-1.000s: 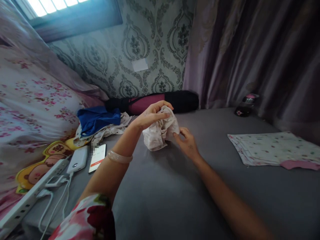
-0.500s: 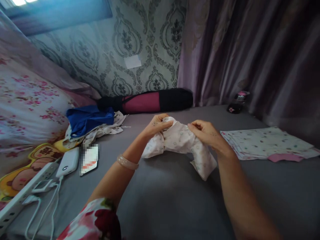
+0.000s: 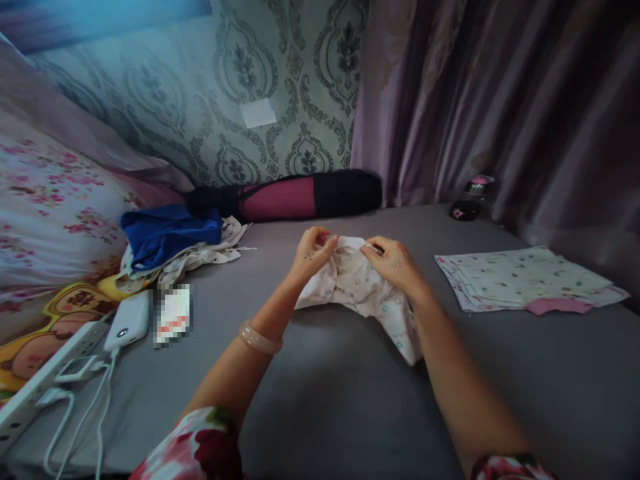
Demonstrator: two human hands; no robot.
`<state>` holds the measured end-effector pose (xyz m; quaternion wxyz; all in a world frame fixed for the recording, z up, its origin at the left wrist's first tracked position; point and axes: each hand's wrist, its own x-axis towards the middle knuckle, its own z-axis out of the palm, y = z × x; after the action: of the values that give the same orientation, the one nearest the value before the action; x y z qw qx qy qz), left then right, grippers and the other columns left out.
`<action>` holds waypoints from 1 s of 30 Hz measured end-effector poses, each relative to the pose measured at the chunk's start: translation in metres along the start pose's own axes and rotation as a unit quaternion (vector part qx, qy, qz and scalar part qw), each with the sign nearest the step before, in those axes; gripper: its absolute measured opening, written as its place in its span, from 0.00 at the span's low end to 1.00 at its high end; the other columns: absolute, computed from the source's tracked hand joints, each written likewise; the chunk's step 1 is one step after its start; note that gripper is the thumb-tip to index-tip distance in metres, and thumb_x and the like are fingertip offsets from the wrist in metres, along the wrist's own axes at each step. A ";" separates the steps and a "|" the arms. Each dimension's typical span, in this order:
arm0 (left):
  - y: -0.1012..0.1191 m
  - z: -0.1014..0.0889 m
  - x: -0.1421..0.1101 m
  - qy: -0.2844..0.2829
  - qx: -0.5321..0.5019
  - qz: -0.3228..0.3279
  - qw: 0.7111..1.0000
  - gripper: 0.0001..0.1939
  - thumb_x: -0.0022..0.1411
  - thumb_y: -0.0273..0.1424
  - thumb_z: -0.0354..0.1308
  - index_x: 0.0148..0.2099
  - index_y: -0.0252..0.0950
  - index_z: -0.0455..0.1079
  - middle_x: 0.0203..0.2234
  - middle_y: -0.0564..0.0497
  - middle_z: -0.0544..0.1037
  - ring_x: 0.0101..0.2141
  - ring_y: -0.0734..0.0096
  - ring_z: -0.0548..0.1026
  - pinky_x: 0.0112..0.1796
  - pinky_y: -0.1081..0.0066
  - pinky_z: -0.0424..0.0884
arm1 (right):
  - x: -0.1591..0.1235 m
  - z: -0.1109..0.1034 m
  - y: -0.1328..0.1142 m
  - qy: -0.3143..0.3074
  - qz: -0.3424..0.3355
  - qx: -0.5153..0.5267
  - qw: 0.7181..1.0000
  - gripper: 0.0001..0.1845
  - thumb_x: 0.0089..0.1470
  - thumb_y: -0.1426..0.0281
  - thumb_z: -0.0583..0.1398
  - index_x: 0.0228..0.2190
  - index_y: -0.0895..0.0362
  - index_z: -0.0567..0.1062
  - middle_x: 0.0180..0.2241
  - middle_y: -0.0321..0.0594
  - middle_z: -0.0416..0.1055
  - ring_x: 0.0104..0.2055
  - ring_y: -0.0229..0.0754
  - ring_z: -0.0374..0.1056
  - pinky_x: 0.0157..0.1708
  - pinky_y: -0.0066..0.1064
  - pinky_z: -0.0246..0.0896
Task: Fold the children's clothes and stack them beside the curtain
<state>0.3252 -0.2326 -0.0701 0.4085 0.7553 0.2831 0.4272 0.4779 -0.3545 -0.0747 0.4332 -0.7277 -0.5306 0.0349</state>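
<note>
Partly, the white garment is hidden by the hands and the right forearm; it hangs bunched between them, over the middle of the grey sheet. The left hand pinches its upper edge between thumb and fingers, though the fingertips are hard to make out. The right hand pinches the same edge just beside it, thumb against fingers. Both sleeves are cut off by the bottom of the view, and a blocky blur covers the phone.

Bare sheet runs from the garment to the folded stack on the right and, on the left, to the phone and the power bank. At the far edge lies a long bag, its contents out of sight. What the dark bottle holds cannot be told.
</note>
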 end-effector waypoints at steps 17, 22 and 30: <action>-0.019 -0.002 -0.056 -0.059 0.126 -0.048 0.989 0.02 0.50 0.28 0.57 0.30 0.39 0.67 0.22 0.54 0.70 0.25 0.70 0.67 0.29 0.69 0.61 | 0.003 -0.002 0.005 0.057 -0.012 -0.029 0.998 0.16 0.58 0.60 0.54 0.38 0.55 0.77 0.32 0.38 0.76 0.32 0.41 0.68 0.33 0.30 0.58; -0.015 -0.036 -0.045 -0.028 -0.103 -0.180 0.978 0.05 0.47 0.29 0.59 0.30 0.35 0.71 0.22 0.53 0.73 0.23 0.72 0.70 0.27 0.71 0.65 | -0.001 -0.016 0.001 -0.005 -0.031 0.019 0.999 0.16 0.59 0.61 0.53 0.40 0.56 0.76 0.35 0.39 0.76 0.35 0.41 0.69 0.36 0.30 0.61; 0.016 -0.090 -0.024 0.063 -0.193 -0.213 0.956 0.07 0.41 0.20 0.52 0.25 0.34 0.66 0.18 0.54 0.67 0.20 0.76 0.66 0.22 0.76 0.61 | -0.013 -0.036 -0.008 -0.194 -0.002 0.146 0.970 0.18 0.50 0.61 0.61 0.41 0.57 0.75 0.37 0.42 0.75 0.40 0.43 0.70 0.40 0.34 0.65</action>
<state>0.2359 -0.2258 -0.0390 0.6097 0.5557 0.3745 0.4234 0.4848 -0.3858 -0.0529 0.4233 -0.6350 -0.5952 0.2517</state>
